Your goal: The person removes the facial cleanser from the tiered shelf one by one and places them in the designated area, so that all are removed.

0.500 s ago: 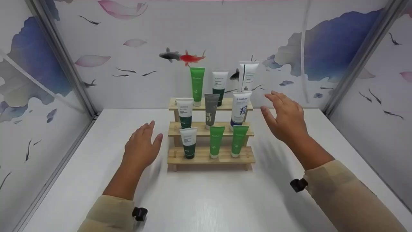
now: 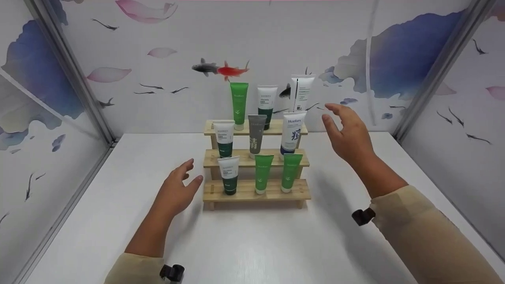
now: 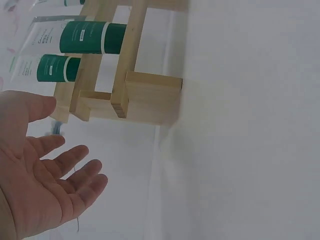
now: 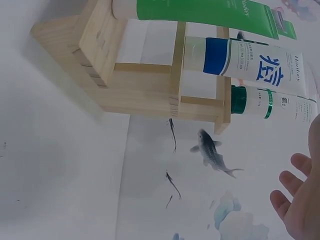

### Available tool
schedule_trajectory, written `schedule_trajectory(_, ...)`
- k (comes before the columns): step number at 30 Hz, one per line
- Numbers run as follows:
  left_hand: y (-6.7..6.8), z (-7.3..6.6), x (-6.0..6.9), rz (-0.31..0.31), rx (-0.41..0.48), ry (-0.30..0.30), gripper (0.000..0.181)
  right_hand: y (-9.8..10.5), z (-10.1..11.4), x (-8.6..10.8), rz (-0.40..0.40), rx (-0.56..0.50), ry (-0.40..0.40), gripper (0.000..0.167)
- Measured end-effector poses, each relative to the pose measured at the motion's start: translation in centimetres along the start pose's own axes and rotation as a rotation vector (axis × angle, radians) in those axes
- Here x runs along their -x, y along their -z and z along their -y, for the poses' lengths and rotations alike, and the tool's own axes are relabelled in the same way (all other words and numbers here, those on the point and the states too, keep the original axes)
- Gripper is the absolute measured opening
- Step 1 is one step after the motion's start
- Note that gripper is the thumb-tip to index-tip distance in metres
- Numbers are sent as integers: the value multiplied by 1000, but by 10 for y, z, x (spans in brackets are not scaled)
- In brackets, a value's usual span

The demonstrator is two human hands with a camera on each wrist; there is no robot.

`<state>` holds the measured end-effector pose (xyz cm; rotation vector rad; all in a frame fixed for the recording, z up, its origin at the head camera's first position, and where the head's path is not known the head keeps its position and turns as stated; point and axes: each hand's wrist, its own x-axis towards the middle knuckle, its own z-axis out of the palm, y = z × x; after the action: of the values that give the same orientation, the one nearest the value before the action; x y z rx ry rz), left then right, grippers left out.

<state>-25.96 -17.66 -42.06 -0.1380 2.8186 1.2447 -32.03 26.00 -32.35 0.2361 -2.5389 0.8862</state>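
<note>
A three-tier wooden rack (image 2: 258, 196) carries upright tubes, three on each tier. On the bottom tier stand a white-and-dark-green tube (image 2: 229, 175) and two green tubes (image 2: 263, 173). The middle tier holds a white-and-green tube (image 2: 224, 138), a grey tube (image 2: 257, 134) and a white-and-blue tube (image 2: 293, 133). At the top are a green tube (image 2: 239, 104), a white-and-green one (image 2: 267, 104) and a white one (image 2: 303, 92). My left hand (image 2: 178, 191) is held left of the rack, fingers loosely bent, touching nothing. Empty too, my right hand (image 2: 349, 134) hovers right of the upper tiers.
The rack stands on a white table (image 2: 252, 244). Behind it rises a white panel (image 2: 323, 35) printed with fish, petals and blue patches. Similar panels with metal frame edges (image 2: 73, 75) flank both sides.
My left hand has lowered slightly and shifted a little right, its fingers more bent. The right hand's fingers have risen slightly and spread from the thumb. The tubes keep their places on the rack.
</note>
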Motion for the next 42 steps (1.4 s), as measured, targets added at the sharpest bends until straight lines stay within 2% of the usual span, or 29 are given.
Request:
schedule_trajectory(5,-5,1,0,25,62,7,72,1,2,-7,-21,-88,-4,57)
schedule_trajectory(10,-10,4,-1,69,99,9,72,0,6,-14,-3,-169,-32,55)
schedule_trajectory(16,-15,9,-2,92,172,-5,69,-2,11,-25,20,-274,-58,58)
schedule_trajectory(24,-14,13,-7,131,270,59,70,-2,6,-37,59,-400,-123,60)
schedule_trajectory(35,-17,15,-8,191,312,97,72,-8,6,-49,103,-545,-173,63)
schedule_trajectory(42,-20,14,-9,218,358,117,73,-10,9,-56,135,-680,-206,65)
